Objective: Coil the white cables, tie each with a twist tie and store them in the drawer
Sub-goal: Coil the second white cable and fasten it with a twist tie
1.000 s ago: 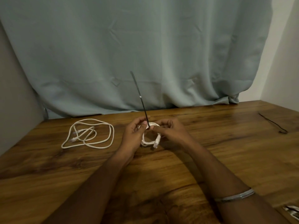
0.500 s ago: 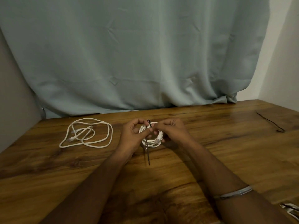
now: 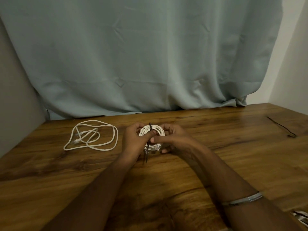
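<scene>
Right now your white coiled cable (image 3: pixel 152 132) sits in a tight round bundle just above the wooden desk (image 3: pixel 216 155), mid-frame, with a thin dark twist tie (image 3: pixel 149 135) crossing it and trailing toward you. Your left hand (image 3: pixel 133 140) curls round the coil's left side, thumb on the tie; your right hand (image 3: pixel 173 137) grips the right side. A second white cable (image 3: pixel 90 135) lies loosely looped to the left, and another dark tie (image 3: pixel 281 126) rests far right.

A tightly coiled white cable (image 3: pixel 152 132) is held just above the wooden table, a dark twist tie (image 3: pixel 148 142) looped across it. A loose white cable (image 3: pixel 92 135) lies left; another twist tie (image 3: pixel 281 127), possibly, far right.
</scene>
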The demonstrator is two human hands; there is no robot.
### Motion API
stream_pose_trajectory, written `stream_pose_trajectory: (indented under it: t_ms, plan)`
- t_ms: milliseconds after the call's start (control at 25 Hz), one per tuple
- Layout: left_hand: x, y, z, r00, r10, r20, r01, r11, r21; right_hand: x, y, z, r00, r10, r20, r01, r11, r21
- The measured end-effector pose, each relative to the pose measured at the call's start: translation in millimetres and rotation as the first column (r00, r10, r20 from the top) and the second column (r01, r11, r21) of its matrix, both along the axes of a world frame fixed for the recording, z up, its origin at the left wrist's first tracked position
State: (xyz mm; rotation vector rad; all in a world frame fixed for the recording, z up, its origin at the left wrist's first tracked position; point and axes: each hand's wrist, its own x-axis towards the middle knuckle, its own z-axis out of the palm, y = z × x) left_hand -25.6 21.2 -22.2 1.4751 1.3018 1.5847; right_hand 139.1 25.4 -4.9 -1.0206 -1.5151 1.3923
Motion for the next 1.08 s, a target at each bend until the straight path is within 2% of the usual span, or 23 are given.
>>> stream_pose_trajectory:
  t_ms: [120,240,400,520,640,800,960,1080]
  plan:
    - [0,-1,-1,0.998,0.015,-0.065,-0.015,1.000,0.005,-1,3,-3,0.995,-0.020,0.101,0.014,0.998,0.063]
    - [5,-4,0,0.998,-0.009,-0.067,0.011,1.000,0.019,0,6,-6,0.997,-0.066,0.051,0.061,0.993,0.100]
    - [5,-7,5,0.988,-0.092,0.127,0.102,0.992,-0.077,-4,6,-9,0.990,-0.031,-0.139,0.047,0.993,0.113]
    - [1,-7,9,0.960,-0.143,0.242,0.188,0.967,-0.174,-8,5,-8,0.979,-0.028,-0.202,0.054,0.991,0.125]
    - [-1,-7,13,0.945,-0.212,0.250,0.270,0.936,-0.226,-5,9,-11,0.987,-0.048,-0.150,0.072,0.984,0.161]
    - [1,-8,10,0.970,-0.190,0.154,0.214,0.963,-0.162,-3,5,-10,0.987,-0.157,-0.017,0.157,0.975,0.154]
    - [9,-9,7,0.977,-0.210,0.033,0.212,0.969,-0.126,4,13,-14,0.913,-0.374,0.163,0.316,0.900,0.299]
    - [13,-13,9,0.972,-0.232,0.023,0.234,0.967,-0.104,6,10,-12,0.894,-0.393,0.214,0.317,0.894,0.318]
